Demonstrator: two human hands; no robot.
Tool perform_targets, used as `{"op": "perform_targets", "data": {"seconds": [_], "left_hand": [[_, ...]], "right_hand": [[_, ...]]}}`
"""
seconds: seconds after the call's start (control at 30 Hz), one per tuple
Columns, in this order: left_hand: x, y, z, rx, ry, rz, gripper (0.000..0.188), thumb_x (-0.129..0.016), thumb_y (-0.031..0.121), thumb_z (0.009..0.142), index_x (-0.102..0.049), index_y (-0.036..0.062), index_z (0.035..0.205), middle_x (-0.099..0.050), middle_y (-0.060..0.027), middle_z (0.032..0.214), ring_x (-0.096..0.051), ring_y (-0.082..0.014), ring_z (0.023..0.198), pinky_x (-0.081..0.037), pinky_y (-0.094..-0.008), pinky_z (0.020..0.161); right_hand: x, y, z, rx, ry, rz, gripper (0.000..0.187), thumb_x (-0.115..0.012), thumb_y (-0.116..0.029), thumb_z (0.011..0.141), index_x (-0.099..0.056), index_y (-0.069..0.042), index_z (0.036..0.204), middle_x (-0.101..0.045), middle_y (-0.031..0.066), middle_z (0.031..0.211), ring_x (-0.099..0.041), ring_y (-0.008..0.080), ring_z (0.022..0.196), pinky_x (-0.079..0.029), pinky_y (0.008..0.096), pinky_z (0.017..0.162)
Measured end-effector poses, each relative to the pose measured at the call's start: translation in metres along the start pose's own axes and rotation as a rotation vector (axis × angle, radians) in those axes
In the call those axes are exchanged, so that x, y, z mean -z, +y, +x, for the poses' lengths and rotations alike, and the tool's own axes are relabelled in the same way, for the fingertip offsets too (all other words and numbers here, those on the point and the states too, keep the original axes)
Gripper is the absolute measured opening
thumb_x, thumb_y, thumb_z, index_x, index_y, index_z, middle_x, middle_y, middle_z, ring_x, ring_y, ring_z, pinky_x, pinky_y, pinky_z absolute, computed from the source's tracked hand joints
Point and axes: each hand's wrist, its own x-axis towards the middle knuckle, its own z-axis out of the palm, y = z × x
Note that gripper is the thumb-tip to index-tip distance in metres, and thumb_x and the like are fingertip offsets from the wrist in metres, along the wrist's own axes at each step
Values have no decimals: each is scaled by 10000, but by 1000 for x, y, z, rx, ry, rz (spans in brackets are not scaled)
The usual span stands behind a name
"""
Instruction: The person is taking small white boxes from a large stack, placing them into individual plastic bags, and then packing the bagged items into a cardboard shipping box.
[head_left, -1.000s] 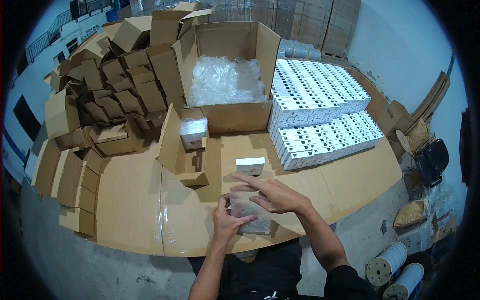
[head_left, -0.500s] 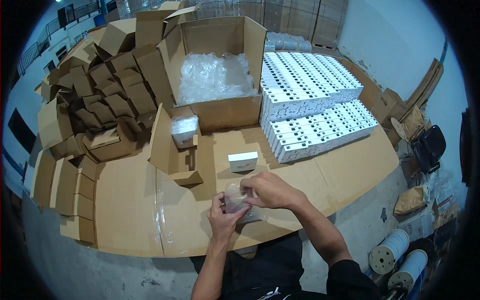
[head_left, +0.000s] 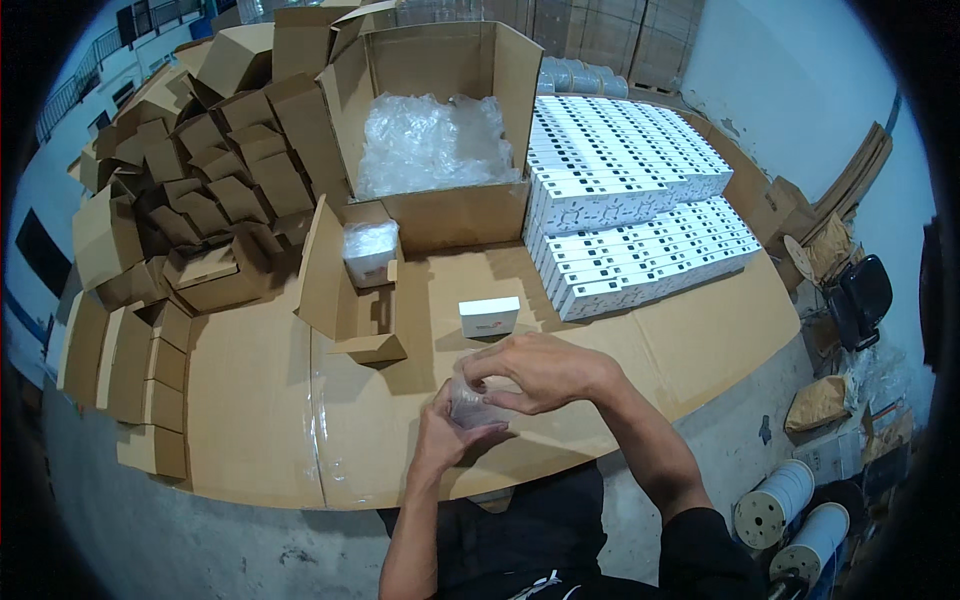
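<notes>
My left hand (head_left: 447,437) grips a clear bubble-wrap bag (head_left: 473,408) from the left, its thumb along the lower edge. My right hand (head_left: 545,372) is over the bag's upper right side, fingers curled and closed on its top. What the bag holds, if anything, I cannot make out. Just beyond my hands a small white box (head_left: 489,318) stands on the cardboard-covered table. To its left is an open brown carton (head_left: 375,347) with a plastic-wrapped white box (head_left: 370,252) at its far end.
A large open carton (head_left: 455,218) full of clear bubble-wrap bags (head_left: 437,145) stands behind. Stacked white boxes (head_left: 640,255) fill the right back of the table (head_left: 250,420). Many opened brown cartons (head_left: 215,200) pile up at left. Cable spools (head_left: 775,505) stand on the floor at right.
My right hand has shifted slightly up and right, its fingers now pressed over the bag's top. The bag, held in my left hand, has been raised and turned a little.
</notes>
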Motion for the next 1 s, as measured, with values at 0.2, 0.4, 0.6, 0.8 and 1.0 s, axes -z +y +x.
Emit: {"op": "perform_targets", "data": {"seconds": [0.2,0.4,0.6,0.8,1.0], "left_hand": [[4,0,2,49,-48,-60,648,-926,114,663,-612,-25,1213,-721,-90,1053,-685,-184,958,-557,-347,882],[1,17,0,105,48,-110,577,-908,143,718,-620,-19,1191,-716,-90,1065,-677,-178,979,-547,-332,894],[1,6,-2,150,65,-149,463,-842,138,819,-611,-16,1189,-718,-91,1043,-686,-160,906,-557,-317,812],[1,-8,-1,163,40,-247,318,-744,132,917,-613,-4,1173,-719,-77,980,-681,-143,864,-547,-299,754],[0,-10,0,94,53,-249,284,-732,161,933,-632,-5,1141,-717,-73,975,-676,-138,850,-546,-297,755]], "right_hand": [[-4,17,-3,125,342,97,286,-640,-108,880,-646,-67,1162,-668,121,1266,-670,345,993,-537,404,829],[-16,73,-7,-128,839,310,365,-638,-26,857,-642,-57,1220,-654,129,1245,-653,237,1004,-548,324,790],[-56,96,5,-51,891,-49,453,-682,32,816,-616,-69,1253,-613,161,1292,-614,350,1123,-519,394,944],[-70,103,13,-136,938,192,367,-688,14,869,-609,-26,1225,-683,139,1065,-688,295,928,-579,354,759],[-74,103,14,-114,1252,759,252,-682,33,901,-579,12,1130,-672,136,996,-686,177,868,-614,305,702]]}}
